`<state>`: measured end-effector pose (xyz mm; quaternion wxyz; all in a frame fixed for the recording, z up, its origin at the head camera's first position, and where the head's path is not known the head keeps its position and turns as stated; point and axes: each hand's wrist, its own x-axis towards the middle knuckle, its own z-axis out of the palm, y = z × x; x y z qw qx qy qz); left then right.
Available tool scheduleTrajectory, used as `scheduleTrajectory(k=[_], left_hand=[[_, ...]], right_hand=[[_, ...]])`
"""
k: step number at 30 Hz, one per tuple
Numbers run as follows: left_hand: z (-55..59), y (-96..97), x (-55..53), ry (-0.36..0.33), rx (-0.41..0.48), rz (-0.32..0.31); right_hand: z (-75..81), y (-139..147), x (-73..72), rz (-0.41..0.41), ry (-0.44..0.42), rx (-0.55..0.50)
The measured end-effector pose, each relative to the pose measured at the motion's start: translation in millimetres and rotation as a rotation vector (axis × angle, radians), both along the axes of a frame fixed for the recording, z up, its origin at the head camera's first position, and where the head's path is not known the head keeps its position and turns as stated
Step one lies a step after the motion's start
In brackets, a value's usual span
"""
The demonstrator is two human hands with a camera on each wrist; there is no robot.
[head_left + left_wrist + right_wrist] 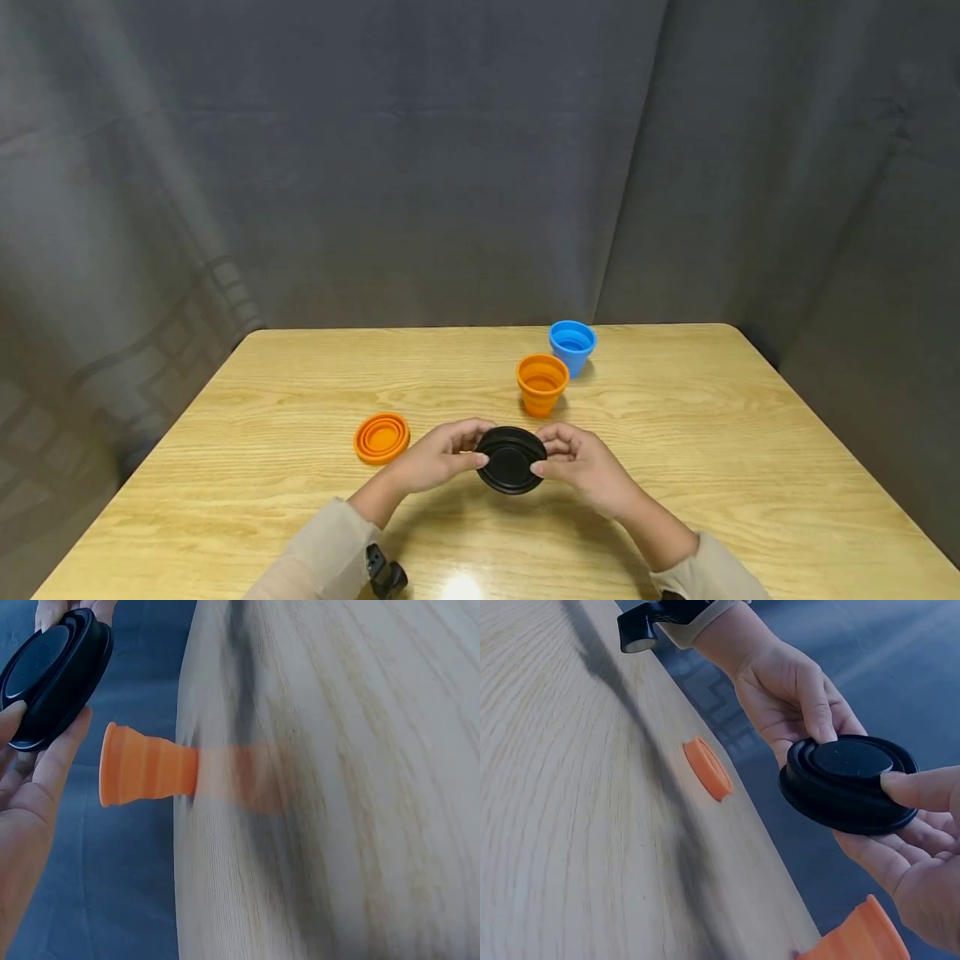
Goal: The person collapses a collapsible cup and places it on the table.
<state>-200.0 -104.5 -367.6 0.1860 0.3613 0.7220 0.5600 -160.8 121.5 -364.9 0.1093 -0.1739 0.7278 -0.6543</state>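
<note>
Disc (510, 475), black, ringed, probably a folded cup: held up off the table (262, 417) in front of the person, face tilted toward them. Left hand (438, 457) pinches its left edge, thumb on the face, fingers partly curled behind. Right hand (585, 471) mirrors that on the right edge. Neither is a fist; hold is thumb against fingers on both sides.

Step reads to me as working the rings by hand. To do it well: thumbs opposite each other, fingers backing the rim, push evenly, turn a little between pushes so one side doesn't pop ahead. Rings look slightly uneven from the right wrist view. Wall is probably flexible, so an off-centre push could fold it or slip.

Containers, moving out: folded cup (382, 439), orange, flat on the table near the left hand, on its left; nothing seen in it. Orange cup (539, 405), extended, upright, beyond the disc and a bit right; interior visible, no contents seen. Blue cup (572, 363) behind it, slightly right, also upright and extended; nothing obvious inside. Can't tell if those two touch. Grey curtain (420, 183) past the far edge.
</note>
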Motion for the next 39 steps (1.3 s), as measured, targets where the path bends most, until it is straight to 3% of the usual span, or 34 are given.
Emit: scheduleTrajectory(k=[4, 11, 16, 19, 24, 28, 39], left_hand=[[-0.5, -1.3, 0.6, -0.004, -0.019, 0.001], [5.5, 2.5, 4.6, 0.064, -0.039, 0.129], [18.5, 6.5, 12.7, 0.105, -0.029, 0.168], [14.7, 6.6, 10.2, 0.104, -0.021, 0.187], [4.1, 6.6, 3.9, 0.105, 0.028, 0.196], [4.1, 8.6, 4.2, 0.131, 0.071, 0.209], [2.0, 9.7, 3.1, 0.194, 0.203, 0.174]], right_hand=[[-1.6, 1.4, 0.0, 0.005, -0.002, 0.003], [-1.8, 3.6, -2.4, 0.011, -0.033, -0.018], [0.3, 2.9, -3.1, -0.01, -0.055, -0.048], [0.6, 2.0, -3.8, -0.027, -0.067, -0.053], [0.2, 1.1, -3.6, -0.047, -0.079, -0.064], [1.0, 0.1, -3.7, -0.055, -0.09, -0.074], [3.4, -3.3, -1.9, -0.018, -0.157, -0.155]])
